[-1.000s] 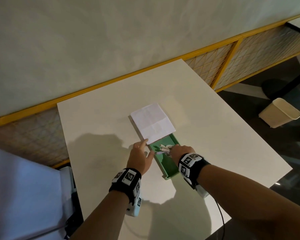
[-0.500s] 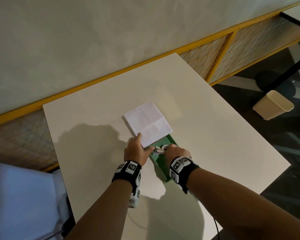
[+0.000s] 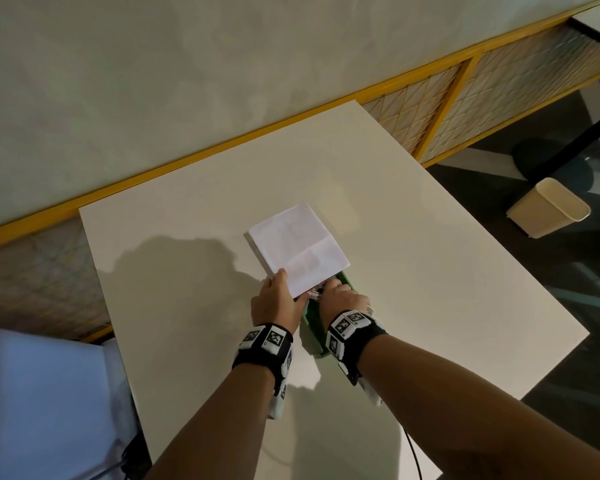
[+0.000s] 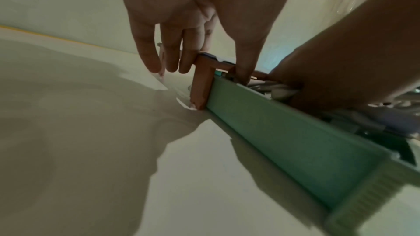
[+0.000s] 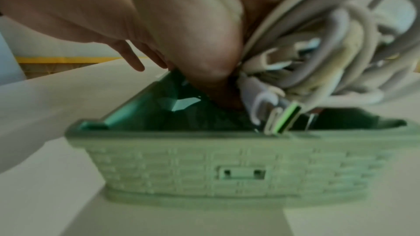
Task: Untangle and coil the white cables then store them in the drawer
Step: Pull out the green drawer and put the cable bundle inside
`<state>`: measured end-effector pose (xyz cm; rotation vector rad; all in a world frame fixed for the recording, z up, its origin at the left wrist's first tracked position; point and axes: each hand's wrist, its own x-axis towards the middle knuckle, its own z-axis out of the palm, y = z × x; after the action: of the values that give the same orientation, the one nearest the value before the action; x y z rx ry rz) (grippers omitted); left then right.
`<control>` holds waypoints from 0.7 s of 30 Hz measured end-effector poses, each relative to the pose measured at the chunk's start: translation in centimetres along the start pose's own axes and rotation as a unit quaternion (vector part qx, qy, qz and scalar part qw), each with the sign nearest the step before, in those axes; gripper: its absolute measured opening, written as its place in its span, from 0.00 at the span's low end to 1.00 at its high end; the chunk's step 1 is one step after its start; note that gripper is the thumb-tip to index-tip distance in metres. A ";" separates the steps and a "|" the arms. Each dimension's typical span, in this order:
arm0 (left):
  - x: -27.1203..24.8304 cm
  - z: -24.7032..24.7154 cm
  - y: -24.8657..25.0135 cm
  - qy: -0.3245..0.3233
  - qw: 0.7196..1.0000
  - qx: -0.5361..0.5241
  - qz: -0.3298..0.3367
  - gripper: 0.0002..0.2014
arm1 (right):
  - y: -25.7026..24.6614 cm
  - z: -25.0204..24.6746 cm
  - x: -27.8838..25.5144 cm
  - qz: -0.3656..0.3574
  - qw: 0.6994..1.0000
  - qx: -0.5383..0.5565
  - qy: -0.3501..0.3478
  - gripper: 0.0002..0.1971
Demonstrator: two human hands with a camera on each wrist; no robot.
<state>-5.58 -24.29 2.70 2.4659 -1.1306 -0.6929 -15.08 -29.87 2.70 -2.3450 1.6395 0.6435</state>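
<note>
- Two hands work at a green drawer (image 3: 313,336) on the white worktop (image 3: 430,271).
- Left hand (image 3: 274,301) grasps the box casing (image 3: 298,247) at its near corner, thumb on the top edge.
- Right hand (image 3: 343,301) clutches the bundled white cables (image 5: 318,56) inside the open drawer.

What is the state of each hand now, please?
Left hand: grips the corner of the drawer case, thumb on top.
Right hand: holds the white cables over the green drawer.
</note>
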 end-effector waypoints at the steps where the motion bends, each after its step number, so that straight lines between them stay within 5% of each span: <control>1: 0.0 0.0 0.0 -0.001 1.000 0.002 0.003 0.29 | -0.1 0.0 0.1 -0.008 1.000 -0.021 0.007 0.19; 4: -0.1 0.0 -0.1 -0.008 1.000 0.000 0.004 0.30 | -0.1 0.4 0.4 -0.008 0.999 -0.039 0.024 0.20; 10: 0.0 -0.2 -0.3 -0.027 1.000 -0.007 0.003 0.31 | -1.2 0.7 0.8 0.037 0.993 0.115 -0.001 0.22; 21: -0.4 -0.3 -0.6 -0.048 0.999 -0.002 0.006 0.37 | 0.3 1.5 1.0 -0.035 0.981 0.193 0.011 0.40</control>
<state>-5.27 -23.56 2.78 2.4425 -1.1774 -0.8181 -15.44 -30.22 0.97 -2.1198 1.5213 0.2574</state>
